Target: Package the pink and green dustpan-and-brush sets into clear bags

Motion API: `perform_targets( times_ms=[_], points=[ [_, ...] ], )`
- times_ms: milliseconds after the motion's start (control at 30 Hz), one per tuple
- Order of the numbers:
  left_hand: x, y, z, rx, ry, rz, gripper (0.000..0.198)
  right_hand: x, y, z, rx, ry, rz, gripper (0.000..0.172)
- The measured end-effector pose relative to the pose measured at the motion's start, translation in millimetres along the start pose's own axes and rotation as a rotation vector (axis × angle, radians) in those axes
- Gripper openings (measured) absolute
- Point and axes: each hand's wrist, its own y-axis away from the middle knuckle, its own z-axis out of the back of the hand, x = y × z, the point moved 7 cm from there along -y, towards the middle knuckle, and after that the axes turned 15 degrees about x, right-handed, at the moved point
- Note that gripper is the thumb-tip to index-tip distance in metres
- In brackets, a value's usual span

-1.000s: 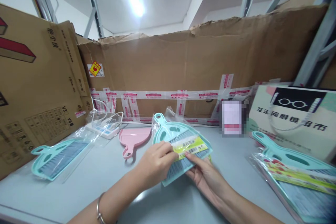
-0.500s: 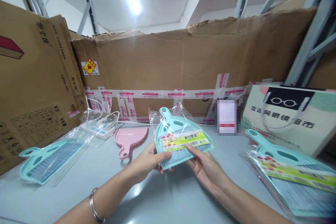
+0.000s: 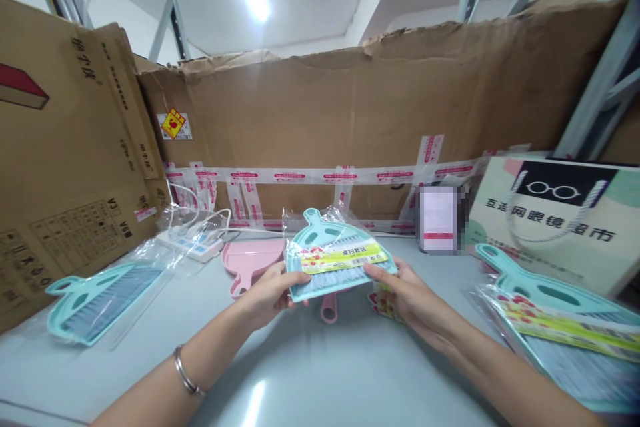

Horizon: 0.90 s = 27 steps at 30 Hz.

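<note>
Both my hands grip a teal dustpan and brush set [image 3: 325, 240] in a clear bag, with a yellow-green label across it. At its left lower corner is my left hand [image 3: 270, 293], thumb on top. My right hand [image 3: 413, 290] pinches the right side, thumb near the label. Below the set a pink tubular handle [image 3: 329, 308] pokes out, its other end hidden. Part of another red and yellow label [image 3: 385, 303] shows beside my right hand. A pink dustpan [image 3: 245, 260] lies on the table just left of the held set.
Another bagged teal set [image 3: 97, 303] lies at the left, and more at the right [image 3: 565, 307]. A power strip [image 3: 195, 243] with cables is at the back left. Behind stand a large cardboard box [image 3: 300, 113], a blurred phone-like object [image 3: 438, 220] and a paper bag [image 3: 550, 227].
The held set has tilted back and shifted slightly left. My right hand has moved right and up. The pink handle and the second label have come into view beneath the set.
</note>
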Motion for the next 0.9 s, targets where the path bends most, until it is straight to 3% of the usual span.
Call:
perform_targets(
  times_ms=[133,333,500,600,733,900],
  points=[
    [-1.2,-1.1,4.4,-0.023,0.009,-0.01,0.027,0.5,2.7,-20.0,0.193,-0.024,-0.051,0.04],
    [4.9,-1.3,13.8,-0.137,-0.083,0.022,0.034,-9.1,-1.9,-7.3,0.032,-0.085,-0.043,0.025],
    [0.4,-0.9,-2.7,0.079,0.013,-0.045,0.039,-14.6,-4.3,-2.1,-0.023,-0.095,-0.049,0.023],
    [-1.5,-1.1,-7.8,0.148,0.058,-0.06,0.045,-16.3,-3.9,0.9,-0.064,-0.069,-0.052,0.017],
    [2.0,-3.9,-2.8,0.103,0.043,-0.053,0.038,-17.7,-1.8,3.8,-0.117,-0.009,-0.073,0.02],
    [12.1,-5.7,7.4,-0.02,-0.028,-0.003,0.028,-16.1,-3.2,-1.3,-0.024,-0.062,-0.092,0.017]
  ],
)
